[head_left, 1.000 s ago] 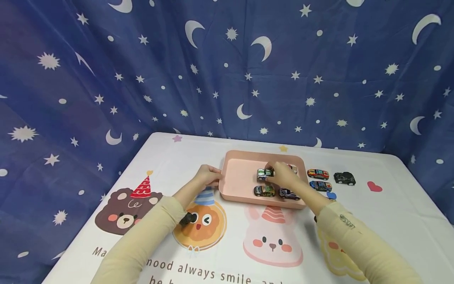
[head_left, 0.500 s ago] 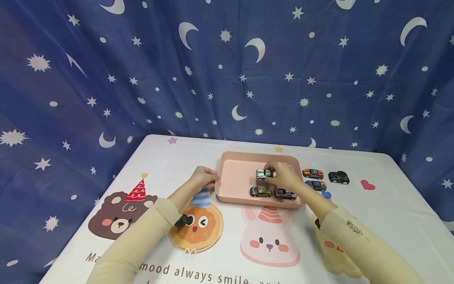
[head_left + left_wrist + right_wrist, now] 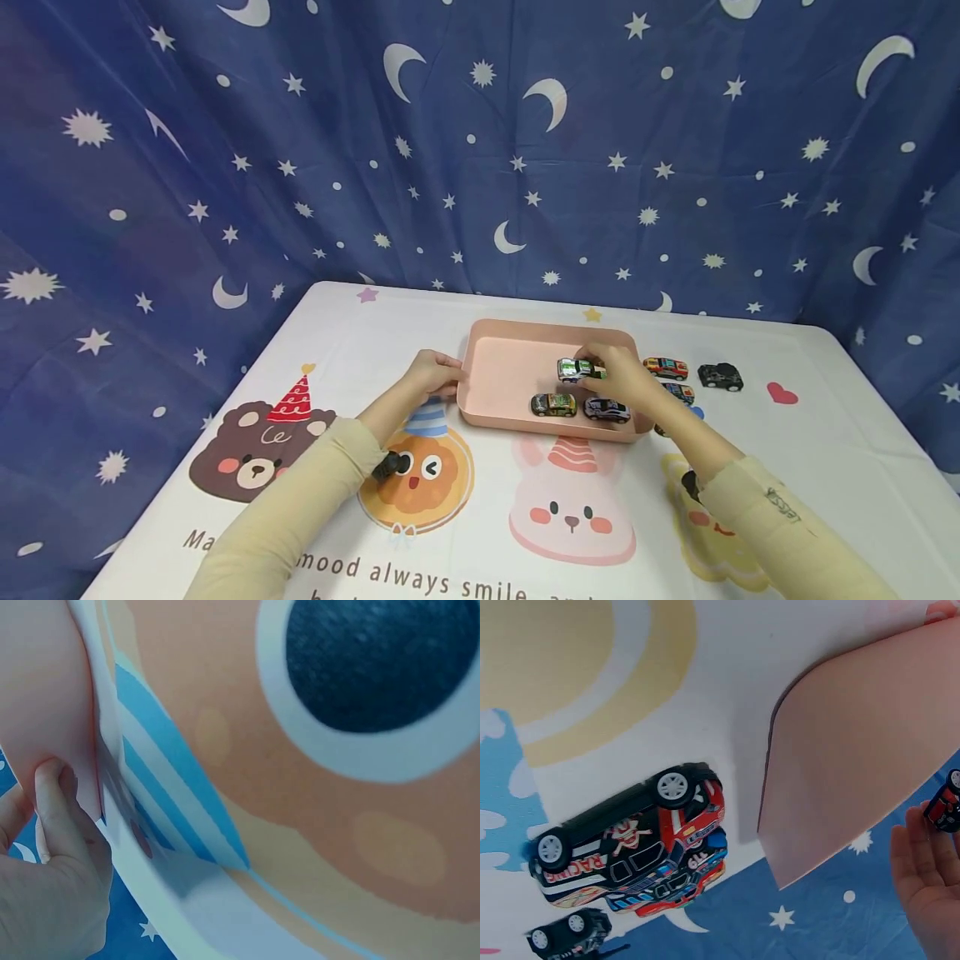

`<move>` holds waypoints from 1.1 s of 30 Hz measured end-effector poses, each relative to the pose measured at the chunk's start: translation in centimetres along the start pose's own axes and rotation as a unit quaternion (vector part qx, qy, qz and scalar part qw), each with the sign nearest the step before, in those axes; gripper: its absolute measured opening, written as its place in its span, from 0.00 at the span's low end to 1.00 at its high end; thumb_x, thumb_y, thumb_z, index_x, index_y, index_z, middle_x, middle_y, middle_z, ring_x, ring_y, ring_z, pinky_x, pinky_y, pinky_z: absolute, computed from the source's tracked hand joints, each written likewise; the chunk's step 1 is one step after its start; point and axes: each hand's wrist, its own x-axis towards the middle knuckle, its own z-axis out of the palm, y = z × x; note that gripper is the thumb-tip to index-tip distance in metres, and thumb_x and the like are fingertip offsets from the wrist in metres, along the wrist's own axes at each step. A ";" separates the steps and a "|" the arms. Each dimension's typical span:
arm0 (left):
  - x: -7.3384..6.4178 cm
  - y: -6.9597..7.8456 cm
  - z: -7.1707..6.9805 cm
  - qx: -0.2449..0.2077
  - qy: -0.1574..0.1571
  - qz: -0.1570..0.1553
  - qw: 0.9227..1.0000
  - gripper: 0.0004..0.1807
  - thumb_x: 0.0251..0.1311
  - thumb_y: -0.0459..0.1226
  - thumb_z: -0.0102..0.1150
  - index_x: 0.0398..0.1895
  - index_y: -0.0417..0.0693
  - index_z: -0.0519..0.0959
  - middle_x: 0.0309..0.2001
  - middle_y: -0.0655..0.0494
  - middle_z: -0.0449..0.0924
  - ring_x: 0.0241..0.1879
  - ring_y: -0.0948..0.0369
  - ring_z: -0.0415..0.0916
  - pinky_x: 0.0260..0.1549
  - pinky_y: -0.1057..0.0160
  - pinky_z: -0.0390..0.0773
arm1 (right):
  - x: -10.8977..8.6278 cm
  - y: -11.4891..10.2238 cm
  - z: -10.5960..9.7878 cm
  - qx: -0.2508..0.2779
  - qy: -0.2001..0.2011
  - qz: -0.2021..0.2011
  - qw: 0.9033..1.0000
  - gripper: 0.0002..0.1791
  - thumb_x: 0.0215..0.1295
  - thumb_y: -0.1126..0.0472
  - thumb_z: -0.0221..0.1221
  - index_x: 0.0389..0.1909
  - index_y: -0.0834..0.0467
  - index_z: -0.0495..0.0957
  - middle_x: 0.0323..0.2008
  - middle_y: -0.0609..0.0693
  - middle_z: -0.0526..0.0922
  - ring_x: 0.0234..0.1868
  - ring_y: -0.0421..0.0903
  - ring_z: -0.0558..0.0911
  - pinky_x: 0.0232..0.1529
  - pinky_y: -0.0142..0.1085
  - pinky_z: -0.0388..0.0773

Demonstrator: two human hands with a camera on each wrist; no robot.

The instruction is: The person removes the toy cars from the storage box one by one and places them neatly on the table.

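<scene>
**Pink tray [image 3: 498,367] pinched, white-green toy car [image 3: 574,370] gripped**

I log left hand [image 3: 435,375] pinching the tray's wall; right hand [image 3: 621,377] holding the car over its floor, contact unclear to me. Nearside of right hand: purplish toy car [image 3: 607,409]. Rightward, outside: black toy car [image 3: 721,377].

Head cam looks forward and down from up high, far enough back to fit the pink tray [image 3: 498,379] and starry curtain [image 3: 450,179]. Both wrist cams sit way closer, curtain at the bottom: left shares the left hand [image 3: 67,877] with the head view, right shares the toy cars [image 3: 634,840].
</scene>
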 end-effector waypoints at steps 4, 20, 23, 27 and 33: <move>-0.1 0.2 0.2 -0.005 -0.008 -0.003 1.000 0.16 0.55 0.28 0.61 0.48 0.32 0.77 0.22 0.58 0.75 0.14 0.71 0.72 0.17 0.78 0.78 | -0.7 0.2 -0.5 0.000 0.003 0.007 1.000 0.18 0.55 0.68 0.65 0.47 0.66 0.76 0.43 0.60 0.82 0.46 0.56 0.81 0.51 0.51 0.80; 0.0 0.3 0.3 0.005 -0.004 -0.005 1.000 0.16 0.55 0.28 0.62 0.48 0.33 0.78 0.26 0.56 0.77 0.16 0.70 0.73 0.20 0.76 0.81 | -3.3 0.9 -2.6 -0.051 -0.016 0.021 0.998 0.21 0.56 0.66 0.64 0.51 0.66 0.75 0.48 0.63 0.80 0.49 0.61 0.79 0.47 0.53 0.80; 0.0 0.2 0.2 0.001 -0.004 -0.006 1.000 0.16 0.54 0.28 0.62 0.48 0.33 0.77 0.25 0.56 0.76 0.15 0.71 0.73 0.20 0.76 0.81 | -3.9 1.1 -3.1 -0.055 -0.022 0.025 0.998 0.22 0.56 0.66 0.64 0.52 0.66 0.75 0.49 0.63 0.80 0.45 0.59 0.79 0.45 0.51 0.81; -0.1 0.1 0.0 0.000 -0.004 -0.005 1.000 0.17 0.54 0.28 0.62 0.48 0.33 0.77 0.26 0.56 0.76 0.16 0.71 0.73 0.19 0.77 0.80 | -4.7 1.6 -3.8 -0.060 -0.026 0.025 0.998 0.21 0.56 0.66 0.64 0.51 0.67 0.75 0.48 0.63 0.80 0.45 0.59 0.79 0.47 0.53 0.80; 0.0 0.2 -0.3 0.002 -0.011 -0.011 1.000 0.17 0.55 0.28 0.62 0.49 0.33 0.77 0.26 0.56 0.76 0.16 0.70 0.74 0.18 0.77 0.79 | -6.2 2.9 -5.0 -0.070 -0.027 0.026 0.997 0.22 0.55 0.66 0.65 0.51 0.68 0.75 0.49 0.65 0.79 0.50 0.64 0.78 0.50 0.56 0.79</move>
